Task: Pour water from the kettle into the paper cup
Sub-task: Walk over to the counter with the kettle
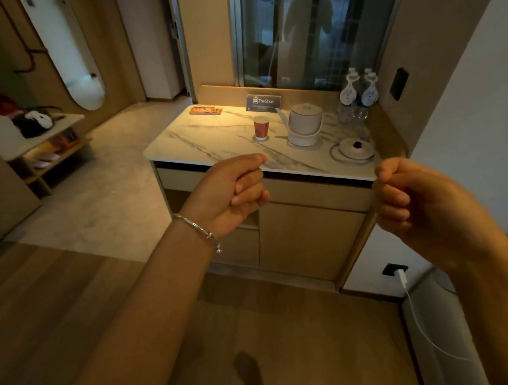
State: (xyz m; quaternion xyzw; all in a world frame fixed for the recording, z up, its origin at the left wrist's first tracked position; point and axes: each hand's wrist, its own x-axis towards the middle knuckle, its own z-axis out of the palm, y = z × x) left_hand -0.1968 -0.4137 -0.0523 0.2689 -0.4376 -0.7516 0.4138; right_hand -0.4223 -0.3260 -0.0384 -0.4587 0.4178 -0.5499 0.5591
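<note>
A white kettle (305,123) with a thin spout pointing left stands upright on the marble countertop (208,141), its lid on. To its left a red paper cup (261,128) sits upright on a round coaster. My left hand (235,193), with a bracelet on the wrist, is held in the air in front of the counter's near edge, fingers curled in on nothing. My right hand (408,200) hovers at the counter's right front corner, also curled closed and holding nothing. Both hands are well short of the kettle and cup.
A round kettle base (355,150) lies at the right front of the counter. Water bottles (358,93) stand at the back right, a sign (263,102) at the back, a colourful packet (206,110) at the back left. A shelf unit (36,146) is at left.
</note>
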